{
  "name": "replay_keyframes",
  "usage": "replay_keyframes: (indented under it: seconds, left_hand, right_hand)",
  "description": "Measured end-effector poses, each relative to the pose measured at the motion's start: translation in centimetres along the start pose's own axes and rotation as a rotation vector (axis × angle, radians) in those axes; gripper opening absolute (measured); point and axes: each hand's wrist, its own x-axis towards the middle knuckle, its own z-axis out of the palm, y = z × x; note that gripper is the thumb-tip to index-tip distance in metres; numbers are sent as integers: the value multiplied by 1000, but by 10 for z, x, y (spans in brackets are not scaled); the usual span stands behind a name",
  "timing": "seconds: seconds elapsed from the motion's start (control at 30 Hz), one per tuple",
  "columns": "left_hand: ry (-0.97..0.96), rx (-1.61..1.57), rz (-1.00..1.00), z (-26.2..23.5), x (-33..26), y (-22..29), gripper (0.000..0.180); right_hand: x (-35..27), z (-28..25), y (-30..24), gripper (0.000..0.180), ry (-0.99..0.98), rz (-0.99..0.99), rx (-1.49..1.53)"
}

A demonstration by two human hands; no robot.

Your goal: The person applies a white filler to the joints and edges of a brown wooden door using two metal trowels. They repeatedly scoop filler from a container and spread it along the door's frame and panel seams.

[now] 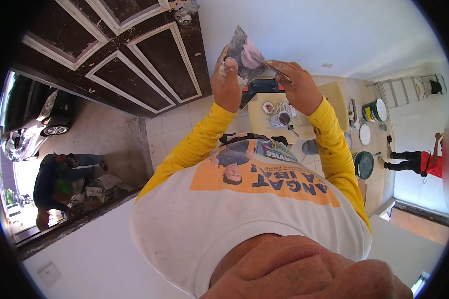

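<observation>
Putty [252,52] sits on the plate [245,69], raised before the wall [309,40]; my left hand [227,83] clamps its edge, my right hand [300,85] pinches a scraper [280,72]. Working the putty, I judge; next stroke wants steady hold.

Your reference point is the pale yellow table [257,120]. To its left you see a dark brown panelled door [154,71] with pale trim; farther left, outdoors, a black car [41,110] and a person in dark clothing [49,180]. To the table's right you find a white round disc [365,134], a dark green bucket [364,165] and, farther off, a metal ladder [403,91] and a co-worker in a red top [430,164].
</observation>
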Motion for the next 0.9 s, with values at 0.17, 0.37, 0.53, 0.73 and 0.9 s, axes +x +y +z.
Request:
replay_keyframes:
  seconds: [0.17, 0.37, 0.53, 0.73, 0.9]
  left_hand:
    - [1, -18, -9, -2, -2, -2, 52]
    - [-7, 46, -49, -5, -4, -5, 53]
    - [-188, -107, -154, -11, 5, 7, 47]
    - [-203, -683, -576, -13, 9, 15, 41]
    - [-49, -528, -274, -23, 25, 3, 40]
  right_hand:
    - [2, -1, 2, 44, 20, 11, 46]
    - [3, 0, -2, 47, 39, -13, 10]
    - [6, -22, 1, 59, 62, -199, -109]
    - [-18, 18, 75, 74, 109, -312, -295]
    - [-25, 11, 63, 37, 373, 225, 739]
